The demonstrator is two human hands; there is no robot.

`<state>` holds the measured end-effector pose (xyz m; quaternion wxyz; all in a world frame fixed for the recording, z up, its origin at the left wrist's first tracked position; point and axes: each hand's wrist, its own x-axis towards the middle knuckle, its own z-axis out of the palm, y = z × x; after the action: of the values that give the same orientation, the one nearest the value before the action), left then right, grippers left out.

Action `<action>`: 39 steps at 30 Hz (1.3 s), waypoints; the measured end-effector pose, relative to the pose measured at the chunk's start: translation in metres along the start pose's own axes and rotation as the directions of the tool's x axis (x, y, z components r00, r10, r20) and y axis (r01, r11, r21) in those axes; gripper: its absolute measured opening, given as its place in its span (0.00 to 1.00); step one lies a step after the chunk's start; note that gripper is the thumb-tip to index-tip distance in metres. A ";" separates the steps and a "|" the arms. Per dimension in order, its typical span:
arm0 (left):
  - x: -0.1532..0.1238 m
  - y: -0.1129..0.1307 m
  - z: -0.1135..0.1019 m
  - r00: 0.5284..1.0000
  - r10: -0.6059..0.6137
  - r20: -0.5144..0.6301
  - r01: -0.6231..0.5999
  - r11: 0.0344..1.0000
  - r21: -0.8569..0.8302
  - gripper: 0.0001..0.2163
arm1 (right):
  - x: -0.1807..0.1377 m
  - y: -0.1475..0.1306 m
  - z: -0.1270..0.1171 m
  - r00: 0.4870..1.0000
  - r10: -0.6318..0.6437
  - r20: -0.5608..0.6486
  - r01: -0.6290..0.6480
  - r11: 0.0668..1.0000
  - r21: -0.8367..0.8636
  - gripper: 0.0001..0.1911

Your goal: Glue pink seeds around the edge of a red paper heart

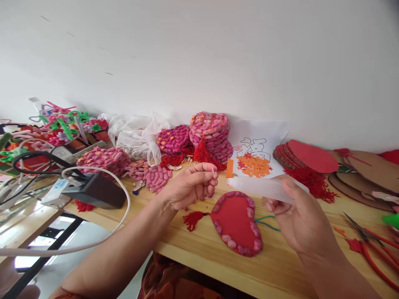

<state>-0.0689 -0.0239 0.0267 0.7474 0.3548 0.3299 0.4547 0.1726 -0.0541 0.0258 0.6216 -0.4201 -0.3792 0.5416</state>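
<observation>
My left hand [195, 185] is closed in a pinch. A small pale piece [214, 173] sticks out between its thumb and finger; its kind is too small to make out. My right hand [297, 220] is wrapped round a white squeeze bottle [258, 189], held level with its nozzle toward my left hand. Below both hands lies a red heart [232, 222], tilted on its side, with pink peanut shells [229, 241] along its rim. A red tassel [191, 220] is tied at its point, and a teal cord loop [266, 223] comes out opposite.
Behind are stacks of shell-covered pieces [209, 128], orange paper stars [254, 166] on a white sheet [268, 128] and red discs [311, 155]. Red-handled scissors [370, 241] lie at right. At left stand a black power adapter [96, 191] and a looping white cable [129, 203].
</observation>
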 end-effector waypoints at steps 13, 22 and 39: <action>0.003 -0.012 -0.016 0.974 0.222 0.054 -0.227 0.916 0.330 0.12 | -0.021 -0.004 0.009 0.972 -0.224 -0.074 0.191 0.933 -0.306 0.15; 0.002 -0.011 -0.018 0.965 0.254 0.063 -0.257 0.872 0.416 0.11 | -0.025 -0.004 0.010 0.953 -0.302 -0.026 0.266 0.874 -0.407 0.12; 0.005 -0.016 -0.020 0.978 0.192 0.084 -0.209 0.913 0.349 0.12 | -0.016 0.003 -0.004 0.891 -0.426 0.154 0.447 0.773 -0.449 0.04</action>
<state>-0.0765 -0.0202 0.0017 0.6278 0.5272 0.3504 0.4529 0.1731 -0.0702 0.0214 0.6002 -0.4476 -0.5999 0.2821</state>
